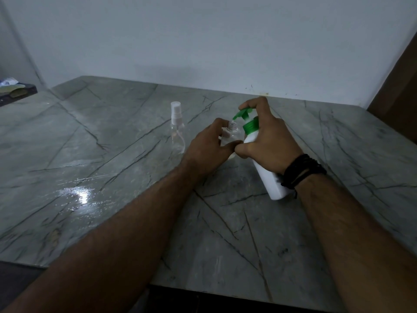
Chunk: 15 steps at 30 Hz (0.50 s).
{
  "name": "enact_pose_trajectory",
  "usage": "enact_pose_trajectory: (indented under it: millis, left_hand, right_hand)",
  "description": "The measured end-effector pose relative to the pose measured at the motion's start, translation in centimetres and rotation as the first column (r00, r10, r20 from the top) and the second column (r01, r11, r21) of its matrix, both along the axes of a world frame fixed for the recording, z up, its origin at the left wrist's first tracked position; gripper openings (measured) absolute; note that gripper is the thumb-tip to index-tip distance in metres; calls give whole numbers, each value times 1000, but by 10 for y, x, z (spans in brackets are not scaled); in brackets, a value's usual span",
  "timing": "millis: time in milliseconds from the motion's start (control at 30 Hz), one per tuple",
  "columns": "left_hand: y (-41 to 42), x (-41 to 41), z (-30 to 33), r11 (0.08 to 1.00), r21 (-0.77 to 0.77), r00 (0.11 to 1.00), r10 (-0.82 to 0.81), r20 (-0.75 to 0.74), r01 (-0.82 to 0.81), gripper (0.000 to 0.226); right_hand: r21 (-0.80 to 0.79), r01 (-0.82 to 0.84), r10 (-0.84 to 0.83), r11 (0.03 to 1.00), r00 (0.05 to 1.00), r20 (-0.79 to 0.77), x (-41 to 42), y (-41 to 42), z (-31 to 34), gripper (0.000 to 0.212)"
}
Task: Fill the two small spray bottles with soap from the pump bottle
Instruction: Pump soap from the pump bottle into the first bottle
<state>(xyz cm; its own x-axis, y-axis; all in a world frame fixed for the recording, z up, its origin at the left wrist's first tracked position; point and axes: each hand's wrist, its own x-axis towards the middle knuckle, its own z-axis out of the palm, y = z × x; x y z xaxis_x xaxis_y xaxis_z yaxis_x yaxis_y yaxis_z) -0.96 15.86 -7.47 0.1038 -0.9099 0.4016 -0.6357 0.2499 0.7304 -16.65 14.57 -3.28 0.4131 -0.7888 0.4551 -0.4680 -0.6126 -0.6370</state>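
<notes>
Head view: right hand (268, 141) wrapped around a white plastic pump bottle with green pump head (259, 152), tilted, index finger resting on the pump, nozzle aimed at the uncapped mouth of a small clear plastic spray bottle (231, 136). Left hand (209, 145) gripping that small bottle, fingers (220, 126) curled about its body on the grey veined stone surface (112, 177). Beyond the left fingers, well apart: second small clear spray bottle with white sprayer cap (177, 129), still capped, upright. Best done with the nozzle held directly over the narrow neck, pressing slowly, steadying the small bottle against tipping.
</notes>
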Motion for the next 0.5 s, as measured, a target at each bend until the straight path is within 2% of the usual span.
enact_pose_trajectory:
  millis: [333, 500]
  left_hand:
    - [1, 0, 1, 1000, -3, 1000, -1, -5, 1, 45]
    - [2, -1, 1, 1000, -2, 1000, -2, 0, 2, 45]
  right_hand:
    - [-11, 21, -21, 1000, 1000, -3, 0, 1, -2, 78]
    - [-8, 18, -18, 1000, 1000, 2, 0, 0, 0, 72]
